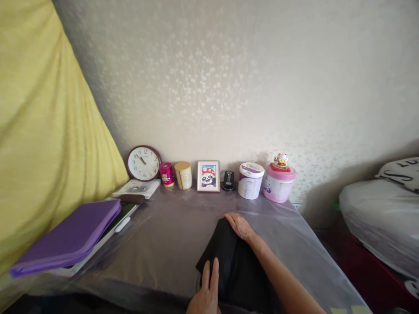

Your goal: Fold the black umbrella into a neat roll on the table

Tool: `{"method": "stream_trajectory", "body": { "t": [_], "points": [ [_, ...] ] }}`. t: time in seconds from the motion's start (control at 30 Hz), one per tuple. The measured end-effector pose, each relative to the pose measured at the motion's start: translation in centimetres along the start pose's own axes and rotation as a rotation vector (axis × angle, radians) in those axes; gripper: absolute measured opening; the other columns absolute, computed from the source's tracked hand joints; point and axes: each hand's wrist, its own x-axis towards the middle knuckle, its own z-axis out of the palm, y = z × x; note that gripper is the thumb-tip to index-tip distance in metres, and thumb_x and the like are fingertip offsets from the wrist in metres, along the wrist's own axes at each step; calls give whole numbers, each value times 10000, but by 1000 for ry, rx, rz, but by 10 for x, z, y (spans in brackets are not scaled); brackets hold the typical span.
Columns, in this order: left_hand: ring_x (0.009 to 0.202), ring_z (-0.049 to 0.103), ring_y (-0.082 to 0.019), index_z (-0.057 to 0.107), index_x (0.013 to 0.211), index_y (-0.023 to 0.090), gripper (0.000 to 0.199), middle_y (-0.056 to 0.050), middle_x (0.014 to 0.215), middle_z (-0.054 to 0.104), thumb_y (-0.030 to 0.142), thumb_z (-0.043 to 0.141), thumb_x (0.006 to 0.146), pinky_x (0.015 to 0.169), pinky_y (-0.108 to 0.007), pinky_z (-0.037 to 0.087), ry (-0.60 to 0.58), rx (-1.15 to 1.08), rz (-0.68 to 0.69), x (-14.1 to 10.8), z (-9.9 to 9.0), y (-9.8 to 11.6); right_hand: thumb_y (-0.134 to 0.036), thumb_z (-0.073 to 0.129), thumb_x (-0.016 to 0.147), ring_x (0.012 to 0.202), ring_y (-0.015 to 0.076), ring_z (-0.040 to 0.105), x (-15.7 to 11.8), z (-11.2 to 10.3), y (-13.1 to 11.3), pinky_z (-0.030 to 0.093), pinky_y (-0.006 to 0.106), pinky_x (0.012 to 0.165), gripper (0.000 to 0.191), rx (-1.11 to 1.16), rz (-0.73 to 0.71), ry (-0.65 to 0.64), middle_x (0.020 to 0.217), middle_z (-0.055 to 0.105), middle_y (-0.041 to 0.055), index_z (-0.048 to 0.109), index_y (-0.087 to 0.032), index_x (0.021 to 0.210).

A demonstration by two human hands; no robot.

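Two bare hands are staying apart on one folded black cloth [225, 261], which is lying on a plastic-sheeted table [157, 244]. The right hand [240, 226] is resting flat on its far end, the left hand [207, 290] is touching its near edge, and neither is clamping it. Along the wall, one wall clock [144, 163], one pink can [166, 174], one cream can [183, 175], one framed panda picture [208, 176], one black device [228, 180], one white tub [250, 181] and one pink tub [279, 185] are standing in a row, with one purple folder [65, 237] lying at the left

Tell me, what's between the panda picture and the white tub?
In the head view, a small black device stands between the panda picture and the white tub.
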Motion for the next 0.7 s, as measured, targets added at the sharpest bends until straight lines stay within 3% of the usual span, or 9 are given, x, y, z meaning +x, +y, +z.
{"method": "stream_trajectory", "body": {
  "t": [0.13, 0.27, 0.37, 0.5, 0.7],
  "points": [
    [965, 591, -189, -52, 1364, 252, 890, -103, 1459, 96, -38, 337, 618, 758, -241, 447, 69, -15, 48, -7, -3, -3, -315, 315, 876, 979, 203, 574, -20, -18, 15, 393, 326, 872, 343, -19, 173, 148, 1038, 639, 91, 599, -170, 1000],
    [966, 583, -162, -86, 1365, 242, 849, -102, 1461, 91, 5, 333, 666, 782, -220, 430, 128, -38, 108, -14, -6, -7, -316, 385, 820, 877, 216, 601, -66, -37, 31, 431, 331, 805, 289, -27, 336, 291, 936, 660, 89, 607, -174, 939],
    [989, 570, -159, -94, 1365, 236, 826, -100, 1460, 103, 14, 325, 689, 801, -217, 420, 155, -48, 121, -18, -8, -8, -331, 422, 788, 756, 202, 622, -100, -41, 31, 479, 311, 697, 253, 53, 441, 259, 819, 665, 72, 610, -185, 873],
    [1069, 521, -152, -91, 1369, 225, 828, -93, 1459, 119, 10, 330, 688, 843, -195, 390, 170, -58, 131, -20, -8, -10, -364, 438, 778, 606, 152, 626, -127, -35, 15, 473, 215, 438, 265, 357, 662, 173, 748, 647, 40, 583, -197, 923],
    [1075, 516, -141, -85, 1372, 226, 823, -87, 1461, 109, 14, 329, 693, 854, -183, 377, 188, -66, 125, -21, -8, -14, -421, 494, 744, 574, 131, 618, -135, -30, -12, 474, 190, 401, 309, 532, 701, 159, 696, 618, 21, 579, -198, 941]
  ]
}}
